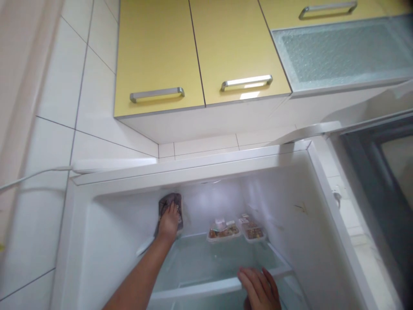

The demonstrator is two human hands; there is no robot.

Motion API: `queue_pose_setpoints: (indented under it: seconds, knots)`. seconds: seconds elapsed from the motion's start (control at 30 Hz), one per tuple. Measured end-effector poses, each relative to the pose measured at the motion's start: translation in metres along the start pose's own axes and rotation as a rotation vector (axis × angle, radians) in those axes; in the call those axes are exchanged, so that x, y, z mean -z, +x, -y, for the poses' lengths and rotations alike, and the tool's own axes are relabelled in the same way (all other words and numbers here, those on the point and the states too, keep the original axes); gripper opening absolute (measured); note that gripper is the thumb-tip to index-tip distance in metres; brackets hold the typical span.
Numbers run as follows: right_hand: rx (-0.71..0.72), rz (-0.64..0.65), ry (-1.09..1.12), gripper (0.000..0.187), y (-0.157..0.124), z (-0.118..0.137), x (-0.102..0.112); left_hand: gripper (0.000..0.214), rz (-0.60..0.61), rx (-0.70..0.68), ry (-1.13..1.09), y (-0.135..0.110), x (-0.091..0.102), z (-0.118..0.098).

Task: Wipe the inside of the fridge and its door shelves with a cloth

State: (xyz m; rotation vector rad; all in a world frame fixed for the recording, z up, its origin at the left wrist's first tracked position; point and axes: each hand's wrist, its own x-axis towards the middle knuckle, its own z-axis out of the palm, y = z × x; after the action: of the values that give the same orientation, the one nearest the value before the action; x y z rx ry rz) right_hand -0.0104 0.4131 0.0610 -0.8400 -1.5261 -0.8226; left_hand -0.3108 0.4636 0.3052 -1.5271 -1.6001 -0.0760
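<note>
I look down into an open white fridge (309, 206). My left hand (169, 220) reaches deep inside and presses a grey cloth (171, 201) flat against the back wall, near the upper left corner. My right hand (260, 287) rests on the front rim of the glass shelf (206, 262), fingers laid over the edge and holding nothing else. Two clear food trays (224, 232) (253, 231) sit at the back of that shelf, to the right of the cloth.
Yellow wall cupboards (193, 51) with metal handles hang above the fridge. A frosted glass cupboard door (342, 51) is at the upper right. White tiled wall (64, 107) lies to the left, with a white cable (32, 174) running along it. The fridge door (380, 181) stands open on the right.
</note>
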Motion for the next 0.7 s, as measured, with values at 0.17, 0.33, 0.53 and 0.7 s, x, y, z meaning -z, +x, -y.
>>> queue_pose_setpoints:
  seconds: [0.17, 0.33, 0.53, 0.7]
  knots:
    - [0.007, 0.044, 0.058, 0.072, 0.01, 0.004, 0.014, 0.055, 0.046, 0.002, 0.072, -0.046, 0.02, -0.009]
    - [0.002, 0.066, 0.09, 0.077, 0.017, 0.008, 0.026, 0.047, 0.097, -0.04, 0.104, -0.095, 0.048, -0.011]
    - [0.047, 0.078, 0.08, 0.077, 0.028, 0.01, 0.043, 0.044, 0.127, -0.099, 0.086, -0.147, 0.089, -0.003]
    - [0.047, 0.076, 0.069, 0.076, 0.029, 0.011, 0.048, 0.042, 0.2, -0.043, -0.065, -0.173, 0.142, 0.005]
